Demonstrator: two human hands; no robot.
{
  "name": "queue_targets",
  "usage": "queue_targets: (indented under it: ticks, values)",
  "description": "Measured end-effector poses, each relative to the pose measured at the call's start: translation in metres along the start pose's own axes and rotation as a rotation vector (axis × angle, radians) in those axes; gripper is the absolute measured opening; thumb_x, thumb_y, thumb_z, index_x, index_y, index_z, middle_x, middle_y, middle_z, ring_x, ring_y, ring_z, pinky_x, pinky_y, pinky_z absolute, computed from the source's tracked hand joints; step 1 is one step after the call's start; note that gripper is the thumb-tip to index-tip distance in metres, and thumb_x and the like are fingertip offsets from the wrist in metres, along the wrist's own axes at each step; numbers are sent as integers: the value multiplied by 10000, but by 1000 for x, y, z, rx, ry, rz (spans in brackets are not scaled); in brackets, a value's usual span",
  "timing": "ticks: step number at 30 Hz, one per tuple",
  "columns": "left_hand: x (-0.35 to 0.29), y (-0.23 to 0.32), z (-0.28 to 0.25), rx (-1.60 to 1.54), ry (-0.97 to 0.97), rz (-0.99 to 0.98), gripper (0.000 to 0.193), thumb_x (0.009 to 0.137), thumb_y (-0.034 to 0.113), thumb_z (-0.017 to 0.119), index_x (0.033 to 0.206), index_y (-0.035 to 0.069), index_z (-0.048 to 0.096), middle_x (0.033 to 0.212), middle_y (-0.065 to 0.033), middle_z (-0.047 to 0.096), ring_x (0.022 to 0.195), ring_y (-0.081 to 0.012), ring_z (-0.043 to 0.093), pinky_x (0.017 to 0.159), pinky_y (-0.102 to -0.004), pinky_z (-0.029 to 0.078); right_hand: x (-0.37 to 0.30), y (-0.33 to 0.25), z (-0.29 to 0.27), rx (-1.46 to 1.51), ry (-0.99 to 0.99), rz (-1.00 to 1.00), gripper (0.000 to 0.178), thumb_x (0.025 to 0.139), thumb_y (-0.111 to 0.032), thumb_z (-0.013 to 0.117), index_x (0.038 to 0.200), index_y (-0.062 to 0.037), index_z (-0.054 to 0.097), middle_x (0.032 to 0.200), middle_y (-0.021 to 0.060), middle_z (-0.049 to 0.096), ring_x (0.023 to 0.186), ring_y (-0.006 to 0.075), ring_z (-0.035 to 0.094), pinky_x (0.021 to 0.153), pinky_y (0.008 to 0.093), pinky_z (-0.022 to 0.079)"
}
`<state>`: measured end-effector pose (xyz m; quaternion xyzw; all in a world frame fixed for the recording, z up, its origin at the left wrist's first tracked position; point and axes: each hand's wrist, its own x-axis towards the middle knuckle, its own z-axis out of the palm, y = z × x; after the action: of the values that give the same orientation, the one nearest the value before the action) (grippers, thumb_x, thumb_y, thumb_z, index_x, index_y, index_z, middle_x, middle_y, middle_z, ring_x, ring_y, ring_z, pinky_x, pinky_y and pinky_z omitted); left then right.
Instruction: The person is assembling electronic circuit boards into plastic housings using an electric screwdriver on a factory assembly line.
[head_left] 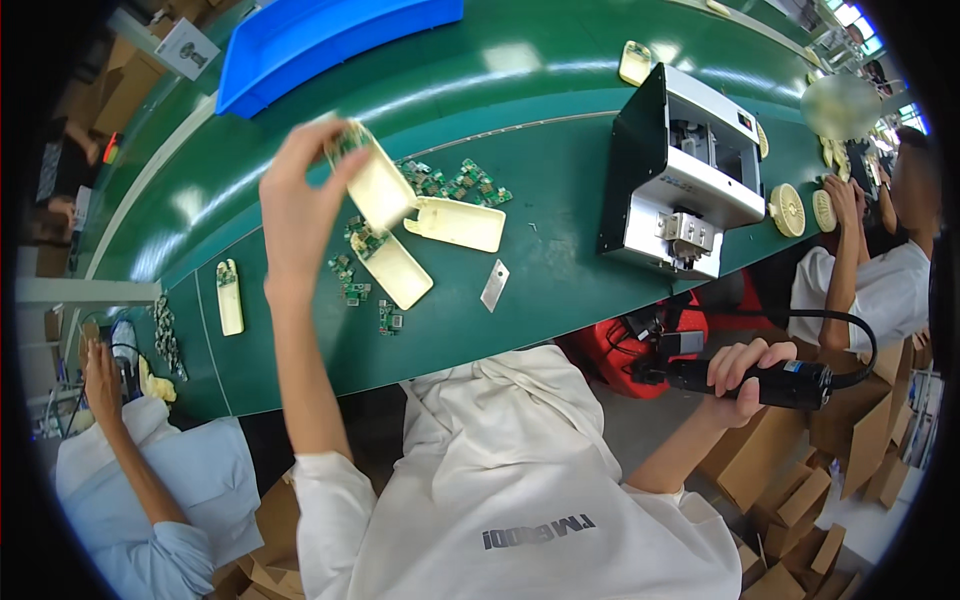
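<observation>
My left hand (pixel 300 205) is raised over the bench, fingers closed round the upper end of a cream plastic casing half (pixel 380 192), which has a small green circuit board at that end. Below it on the green surface lie two more cream casing halves, one pointing right (pixel 462 224) and one tilted toward me (pixel 398 275). Loose green circuit boards (pixel 470 185) are heaped behind and beside them. Off the bench's front edge, my right hand (pixel 738 378) grips a black electric screwdriver (pixel 800 384), held level, with a black cable curving from its rear end.
A silver and black machine (pixel 690 175) stands at the right of the bench. A flat metal plate (pixel 494 286) lies near the front edge, and another casing (pixel 230 300) at the left. A blue bin (pixel 330 50) sits at the back. Co-workers sit on both sides; cardboard boxes (pixel 770 455) stand lower right.
</observation>
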<state>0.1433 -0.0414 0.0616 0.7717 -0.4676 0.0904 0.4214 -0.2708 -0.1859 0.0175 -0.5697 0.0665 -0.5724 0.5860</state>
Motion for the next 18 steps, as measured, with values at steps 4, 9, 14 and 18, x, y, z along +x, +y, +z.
queue_targets:
  ticks: [4,9,14,18]
  values:
    - [64,-101,8,172,-79,1,297,816,180,739,1055,18,675,962,-96,680,863,-184,624,811,-295,485,-5,3,2,11,67,62,394,818,-166,683,967,-81,329,608,29,437,402,96,374,384,235,382]
    - [84,-151,25,276,-95,27,308,840,224,717,1072,27,670,993,-110,679,874,-219,631,819,-313,487,-7,7,8,-40,63,72,402,812,-171,686,967,-80,327,588,23,411,394,91,361,375,229,369]
    - [60,-100,17,359,-67,206,308,851,284,697,1049,50,663,1064,-127,652,998,-302,608,867,-374,477,-9,2,-4,-94,88,88,398,811,-171,689,965,-82,333,589,20,406,394,92,361,375,226,366]
    - [-17,-20,-14,159,-409,77,354,795,284,750,1033,40,654,1100,-98,641,1080,-277,576,911,-386,454,-10,3,-19,-78,71,82,353,835,-150,673,982,-81,359,620,16,410,421,87,373,393,218,354]
